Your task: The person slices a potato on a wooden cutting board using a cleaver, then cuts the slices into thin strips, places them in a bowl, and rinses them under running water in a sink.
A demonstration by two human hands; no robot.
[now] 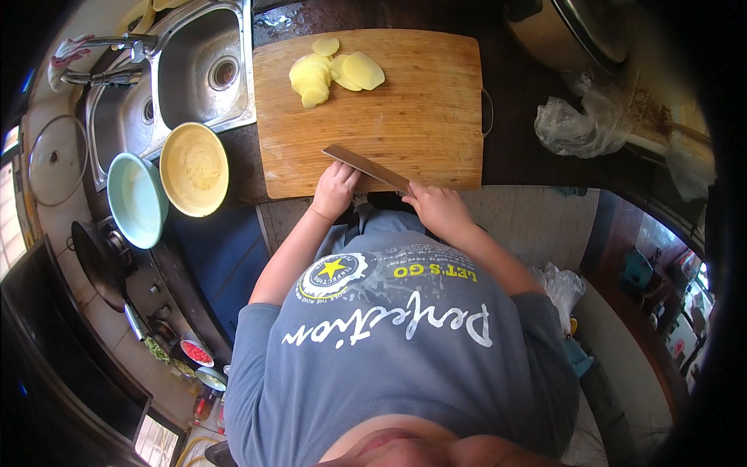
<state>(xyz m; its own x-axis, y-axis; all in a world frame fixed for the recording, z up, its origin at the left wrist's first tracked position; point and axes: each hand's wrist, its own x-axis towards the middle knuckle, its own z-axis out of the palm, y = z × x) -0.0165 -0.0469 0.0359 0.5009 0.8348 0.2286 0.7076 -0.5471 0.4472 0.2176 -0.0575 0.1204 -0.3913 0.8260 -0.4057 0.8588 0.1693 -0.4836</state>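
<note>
My right hand (pixel 440 207) grips the handle of a kitchen knife (pixel 369 169) at the near edge of a wooden cutting board (pixel 408 122). The blade slants up and left over the board. My left hand (pixel 337 188) is at the board's near edge, its curled fingers against or just beside the blade towards its far end. Whether those fingers pinch anything is hidden. Thin, pale yellow slices, apparently potato (pixel 309 76), overlap in a pile on the far left part of the board, with larger slices (pixel 363 71) beside them.
Left of the board is a double steel sink (pixel 201 64). A yellow bowl (pixel 194 169) and a light blue bowl (pixel 135 201) stand by its near edge. A black wok (pixel 99 268) rests on the stove further left. Clear plastic bags (pixel 578 125) lie at right, near a large pot (pixel 560 35).
</note>
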